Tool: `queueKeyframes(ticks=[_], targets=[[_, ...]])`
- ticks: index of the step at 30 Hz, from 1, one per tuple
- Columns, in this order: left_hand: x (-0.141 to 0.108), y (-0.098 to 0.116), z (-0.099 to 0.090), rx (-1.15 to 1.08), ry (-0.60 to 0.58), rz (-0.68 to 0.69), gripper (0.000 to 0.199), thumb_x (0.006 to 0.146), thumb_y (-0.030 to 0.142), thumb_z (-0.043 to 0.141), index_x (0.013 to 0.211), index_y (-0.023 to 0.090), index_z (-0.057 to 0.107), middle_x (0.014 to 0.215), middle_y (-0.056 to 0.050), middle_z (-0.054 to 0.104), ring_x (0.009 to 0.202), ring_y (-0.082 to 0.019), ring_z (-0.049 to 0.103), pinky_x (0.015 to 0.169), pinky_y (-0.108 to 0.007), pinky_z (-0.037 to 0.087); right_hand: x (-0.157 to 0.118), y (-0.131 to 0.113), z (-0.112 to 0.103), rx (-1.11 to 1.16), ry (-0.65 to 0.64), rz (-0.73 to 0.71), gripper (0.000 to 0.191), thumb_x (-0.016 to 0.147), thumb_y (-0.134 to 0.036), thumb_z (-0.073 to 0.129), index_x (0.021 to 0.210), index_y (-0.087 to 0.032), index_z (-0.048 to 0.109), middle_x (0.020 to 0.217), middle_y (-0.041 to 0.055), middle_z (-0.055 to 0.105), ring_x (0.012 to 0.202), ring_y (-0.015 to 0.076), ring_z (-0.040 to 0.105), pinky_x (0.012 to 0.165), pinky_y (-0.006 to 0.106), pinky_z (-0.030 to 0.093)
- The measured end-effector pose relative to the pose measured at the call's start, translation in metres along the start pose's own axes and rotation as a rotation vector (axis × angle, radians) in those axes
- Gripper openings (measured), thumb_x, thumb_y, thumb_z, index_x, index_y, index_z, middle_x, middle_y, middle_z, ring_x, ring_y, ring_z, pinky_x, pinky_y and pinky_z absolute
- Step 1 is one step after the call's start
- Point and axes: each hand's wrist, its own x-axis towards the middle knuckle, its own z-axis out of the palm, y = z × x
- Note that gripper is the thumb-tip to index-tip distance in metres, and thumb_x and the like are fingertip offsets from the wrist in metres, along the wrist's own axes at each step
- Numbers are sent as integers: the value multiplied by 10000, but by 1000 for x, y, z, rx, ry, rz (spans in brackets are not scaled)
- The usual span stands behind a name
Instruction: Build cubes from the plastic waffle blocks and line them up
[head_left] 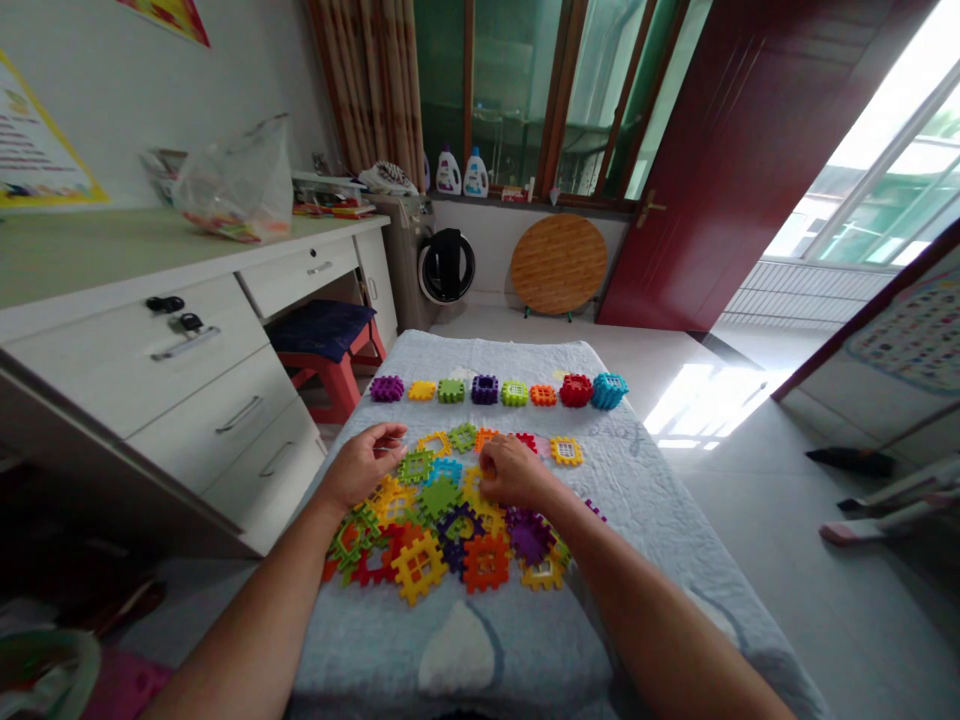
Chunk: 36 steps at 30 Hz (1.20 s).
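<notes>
A loose heap of coloured plastic interlocking tiles with notched edges lies on a cloth-covered table [465,640]. My left hand [364,465] hovers at the heap's left side, fingers loosely curled and apart, nothing in them. A green tile [415,466] is nearest to it. My right hand [514,472] is over the heap's right part with its fingers bent together. Whatever they may grip is hidden. Yellow tiles [487,510] lie beside and under it. Behind the heap runs a row of tile stacks, from a purple stack [387,389] to a blue stack [610,390].
A yellow window tile [566,451] lies apart at the right. On the left stands a white desk [187,350] with a plastic bag [240,190] on it, and a red stool [330,350] beside it. A washing machine [409,250] and a round wooden board [559,263] are behind.
</notes>
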Motion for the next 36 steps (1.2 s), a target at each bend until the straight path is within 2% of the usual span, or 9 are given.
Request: queueKeyframes(ticks=[4, 9, 14, 19, 26, 30, 36], targets=[[0, 2, 0, 17, 2, 8, 498, 703, 501, 595, 1046, 141, 621, 982, -89, 674, 859, -203, 634, 793, -330, 523, -3, 8, -3, -58, 84, 84, 192, 740, -267, 595, 911, -183, 622, 928, 62, 604, 856, 185, 537, 716, 269, 379], [-1, 3, 0, 40, 42, 32, 470, 717, 479, 576, 1043, 144, 623, 960, -80, 680, 837, -208, 642, 767, -336, 529, -6, 8, -6, -23, -16, -17, 403, 667, -453, 691, 954, -174, 637, 972, 72, 588, 903, 204, 537, 786, 296, 399], [-1, 3, -1, 69, 97, 91, 414, 744, 433, 555, 1040, 153, 625, 973, -72, 679, 840, -199, 644, 795, -338, 522, -6, 5, -6, -1, -41, -46, 359, 649, -395, 711, 914, -164, 640, 955, 79, 584, 921, 213, 532, 808, 307, 400], [-1, 3, -1, 89, 90, 98, 397, 750, 433, 547, 1029, 162, 628, 966, -64, 682, 829, -194, 642, 783, -332, 525, -7, 4, -5, 105, 8, -34, 366, 620, -295, 723, 918, -164, 554, 951, 54, 559, 858, 178, 497, 744, 275, 381], [-2, 4, -1, 89, 82, 90, 403, 746, 440, 549, 1027, 161, 627, 970, -64, 681, 828, -193, 639, 780, -329, 524, -10, -2, -9, 211, -61, -9, 267, 663, -209, 652, 869, -194, 482, 714, -42, 476, 635, 108, 395, 569, 224, 235], [-2, 6, 0, 87, 81, 90, 409, 740, 445, 551, 1022, 159, 632, 963, -65, 682, 820, -192, 638, 765, -325, 525, -10, 3, -8, 188, -34, -13, 211, 677, -195, 597, 848, -200, 473, 659, -52, 442, 601, 106, 366, 557, 230, 205], [-1, 6, 0, 85, 81, 91, 410, 728, 452, 557, 1004, 159, 636, 940, -63, 684, 804, -191, 639, 760, -322, 526, -12, 7, -9, 229, 43, -58, 234, 703, -161, 546, 927, -186, 487, 691, -37, 482, 613, 109, 400, 570, 221, 243]])
